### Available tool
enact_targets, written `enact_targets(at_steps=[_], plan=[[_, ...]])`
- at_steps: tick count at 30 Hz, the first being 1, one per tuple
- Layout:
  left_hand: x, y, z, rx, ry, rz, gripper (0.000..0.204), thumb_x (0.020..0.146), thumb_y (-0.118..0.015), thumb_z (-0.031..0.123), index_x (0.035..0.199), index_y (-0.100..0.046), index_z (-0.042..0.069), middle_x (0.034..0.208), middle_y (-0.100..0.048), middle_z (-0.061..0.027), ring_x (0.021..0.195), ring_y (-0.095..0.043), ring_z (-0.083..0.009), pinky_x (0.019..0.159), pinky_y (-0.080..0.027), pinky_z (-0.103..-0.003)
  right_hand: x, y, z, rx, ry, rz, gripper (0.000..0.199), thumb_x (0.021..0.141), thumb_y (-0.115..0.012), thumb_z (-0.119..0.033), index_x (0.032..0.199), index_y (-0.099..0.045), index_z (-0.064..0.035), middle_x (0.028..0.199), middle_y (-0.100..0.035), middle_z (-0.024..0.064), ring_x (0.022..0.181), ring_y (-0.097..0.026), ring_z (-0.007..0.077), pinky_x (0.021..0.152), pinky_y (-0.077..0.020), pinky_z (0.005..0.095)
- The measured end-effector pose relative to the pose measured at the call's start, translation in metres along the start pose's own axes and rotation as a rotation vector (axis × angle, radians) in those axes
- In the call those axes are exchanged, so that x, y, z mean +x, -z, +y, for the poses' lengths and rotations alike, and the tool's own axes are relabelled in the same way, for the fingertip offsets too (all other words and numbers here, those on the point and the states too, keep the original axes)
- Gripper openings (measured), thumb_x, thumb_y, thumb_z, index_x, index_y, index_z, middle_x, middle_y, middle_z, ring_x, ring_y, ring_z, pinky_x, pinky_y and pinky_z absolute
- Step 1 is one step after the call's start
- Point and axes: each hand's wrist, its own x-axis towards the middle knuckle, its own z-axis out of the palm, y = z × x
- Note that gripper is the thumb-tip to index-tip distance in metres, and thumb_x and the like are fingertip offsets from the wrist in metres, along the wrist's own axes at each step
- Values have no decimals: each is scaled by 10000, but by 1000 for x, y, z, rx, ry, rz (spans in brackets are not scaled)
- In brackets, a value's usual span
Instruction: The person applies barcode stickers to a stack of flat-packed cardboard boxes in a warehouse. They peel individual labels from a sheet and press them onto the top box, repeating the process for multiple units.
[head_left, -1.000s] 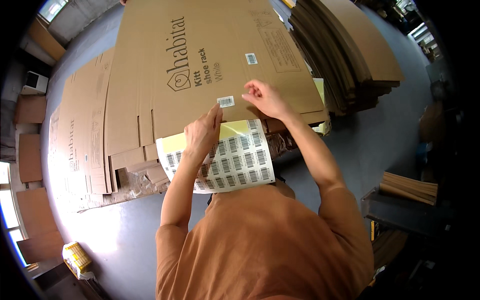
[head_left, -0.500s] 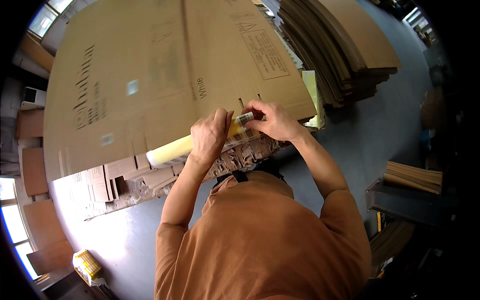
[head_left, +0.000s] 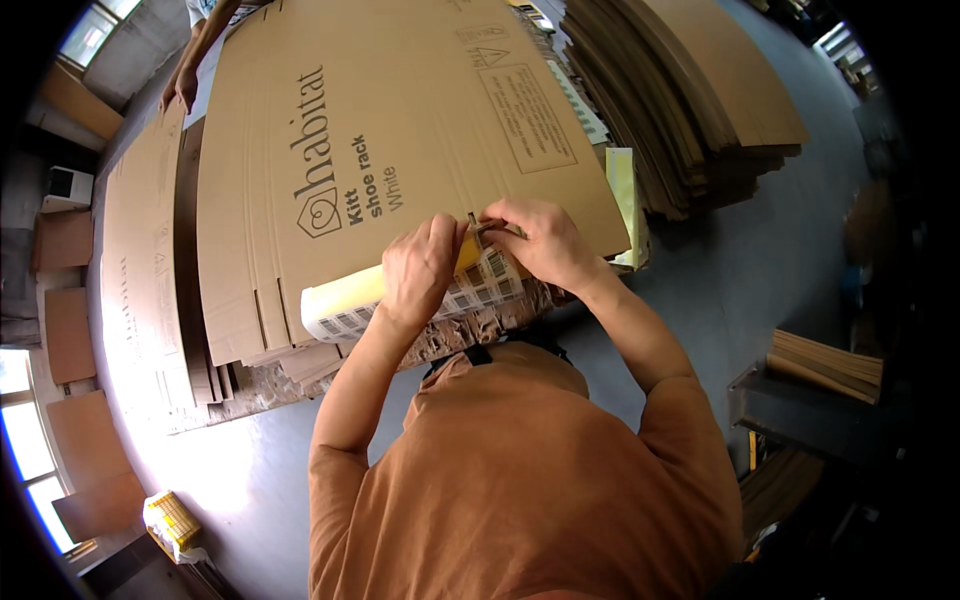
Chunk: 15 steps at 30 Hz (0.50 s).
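Note:
My left hand (head_left: 422, 268) is closed round a sheet of barcode labels (head_left: 342, 297), its yellow side curled over at the top and rows of white labels showing below. My right hand (head_left: 545, 242) pinches at the sheet's right end with thumb and fingers. Whether a single label has come loose between those fingertips is too small to tell. The sheet lies along the near edge of a flat brown cardboard carton (head_left: 270, 170) with dark print, which tops a stack in front of me.
Another flat carton (head_left: 140, 270) lies to the left, with a co-worker's hand (head_left: 182, 88) near its far end. A tall stack of cardboard sheets (head_left: 690, 110) stands at right. Farther right is a dark surface with cardboard pieces (head_left: 825, 365). A yellow package (head_left: 172, 520) sits lower left.
The upper carton has shifted left, uncovering the printed one beneath it, and a co-worker's arms have come into view. The label sheet has uncurled somewhat, showing more labels; my right fingers have drawn together.

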Motion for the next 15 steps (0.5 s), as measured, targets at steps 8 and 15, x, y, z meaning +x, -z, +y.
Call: enact_targets(at_steps=[8,15], plan=[[30,-21,-27,70,212,-257,280,967,-529,291,803,-501,66,653,-623,-134,581,-626,-344,493,-485,-441,41,20,20,185,10,176,141,889,-648,-152,970,-646,-36,1083,-647,108,979,-621,228,829,-486,342],[53,-73,-48,-50,174,-282,222,957,-519,334,967,-542,113,691,-646,-110,574,-626,-344,512,-499,-459,157,22,133,2,-196,-125,290,877,-618,-258,975,-673,9,1073,-625,183,1004,-601,277,874,-466,372]])
